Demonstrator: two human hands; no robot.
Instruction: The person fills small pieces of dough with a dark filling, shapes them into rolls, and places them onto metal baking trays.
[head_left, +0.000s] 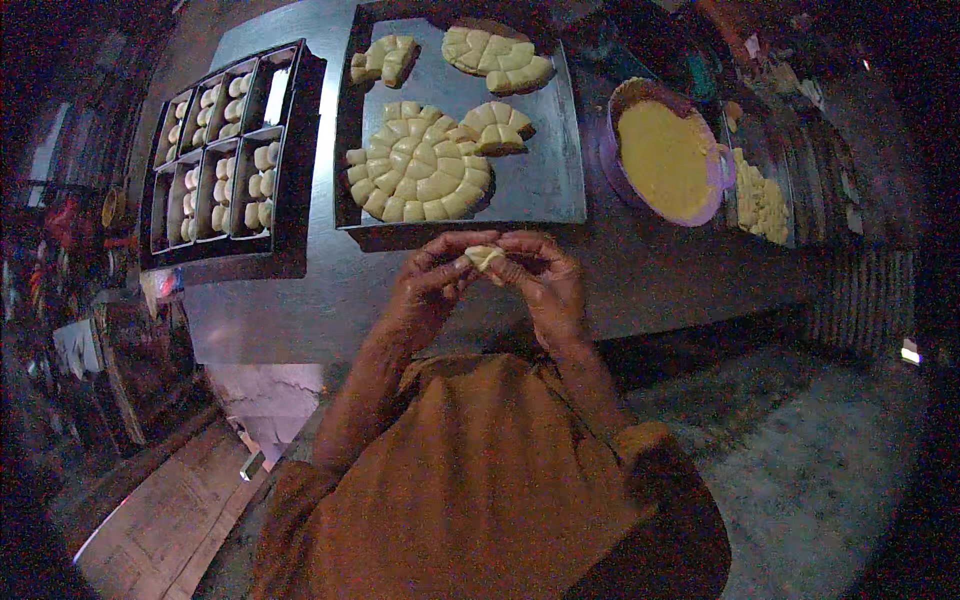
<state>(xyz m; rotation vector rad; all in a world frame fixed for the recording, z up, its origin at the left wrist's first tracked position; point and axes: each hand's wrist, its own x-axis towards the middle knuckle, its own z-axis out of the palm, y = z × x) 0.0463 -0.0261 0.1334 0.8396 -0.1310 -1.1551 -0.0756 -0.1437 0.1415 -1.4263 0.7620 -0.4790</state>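
Note:
A small piece of pale dough (485, 259) is pinched between the fingertips of both hands, just in front of the large baking tray (540, 185). My left hand (432, 283) grips its left side, and my right hand (545, 280) grips its right side. On that tray lies a big turtle-like dough shape (418, 165) made of many small pieces, with a smaller dough section (497, 127) joined at its upper right. Two other segmented shapes, a small dough shape (384, 61) and a longer dough shape (498, 60), lie farther back.
To the left stands a dark divided pan (290, 190) with small dough balls in its compartments. A pink-purple basin (612, 160) containing yellow dough or batter is at right. Beyond it sits another tray with dough pieces (762, 200). The table's near edge runs before my body.

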